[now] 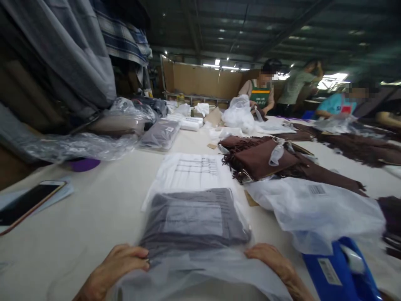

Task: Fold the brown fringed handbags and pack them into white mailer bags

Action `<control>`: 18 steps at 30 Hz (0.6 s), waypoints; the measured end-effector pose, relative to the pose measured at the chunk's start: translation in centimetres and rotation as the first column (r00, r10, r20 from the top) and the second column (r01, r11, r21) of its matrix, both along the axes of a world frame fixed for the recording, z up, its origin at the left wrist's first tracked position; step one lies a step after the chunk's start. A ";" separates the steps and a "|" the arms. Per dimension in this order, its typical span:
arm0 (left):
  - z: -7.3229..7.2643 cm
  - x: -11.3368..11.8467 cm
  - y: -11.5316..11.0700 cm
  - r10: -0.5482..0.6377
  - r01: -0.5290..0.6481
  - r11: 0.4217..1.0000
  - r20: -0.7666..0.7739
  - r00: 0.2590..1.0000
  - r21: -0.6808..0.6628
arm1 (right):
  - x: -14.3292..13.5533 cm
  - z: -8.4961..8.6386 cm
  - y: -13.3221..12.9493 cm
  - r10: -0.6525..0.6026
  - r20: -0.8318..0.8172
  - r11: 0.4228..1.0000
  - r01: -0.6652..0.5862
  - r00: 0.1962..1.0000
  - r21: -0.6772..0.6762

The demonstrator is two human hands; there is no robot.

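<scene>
In front of me a frosted plastic bag (200,267) lies on the table with its near end toward me. Inside is a dark grey, flat item (194,217), and a pale rectangle shows on its upper face. My left hand (115,267) pinches the bag's left edge near the opening, thumb and forefinger closed on the plastic. At the right edge my right hand (275,263) has its fingers bent over the plastic, closed on it. Beyond the grey item, white plastic with printed lines (194,171) lies flat.
A phone (31,205) lies at left on paper. A blue tape dispenser (341,267) stands near my right forearm. Brown fringed bags (266,159) and an empty frosted bag (316,205) are at right. A wrapped grey packet (159,133) lies farther back. People (260,94) work across the table.
</scene>
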State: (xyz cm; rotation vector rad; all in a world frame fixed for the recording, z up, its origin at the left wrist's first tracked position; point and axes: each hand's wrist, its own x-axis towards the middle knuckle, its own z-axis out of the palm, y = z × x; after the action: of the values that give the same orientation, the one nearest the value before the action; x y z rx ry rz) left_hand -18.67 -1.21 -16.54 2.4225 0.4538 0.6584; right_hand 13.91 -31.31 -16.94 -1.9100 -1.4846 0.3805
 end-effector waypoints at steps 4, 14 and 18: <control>1.9 2.3 0.5 0.211 -0.237 0.914 -0.113 0.971 -0.328 | -2.1 0.7 0.4 -0.161 -0.031 0.986 0.160 0.986 -0.049; 1.9 6.8 0.6 0.603 -0.618 0.762 -0.137 0.786 -0.193 | -3.6 -5.6 1.2 -0.494 0.409 0.868 0.464 0.768 0.177; 0.9 6.8 1.5 0.625 -0.632 0.773 -0.102 0.774 -0.055 | -3.4 -6.2 1.6 -0.398 0.692 0.900 0.401 0.603 0.169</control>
State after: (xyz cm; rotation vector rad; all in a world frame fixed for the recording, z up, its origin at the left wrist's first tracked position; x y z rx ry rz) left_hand -11.89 0.31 -15.61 2.1937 1.3405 0.7920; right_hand 10.53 -29.76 -23.11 -2.4646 -1.3995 -0.6651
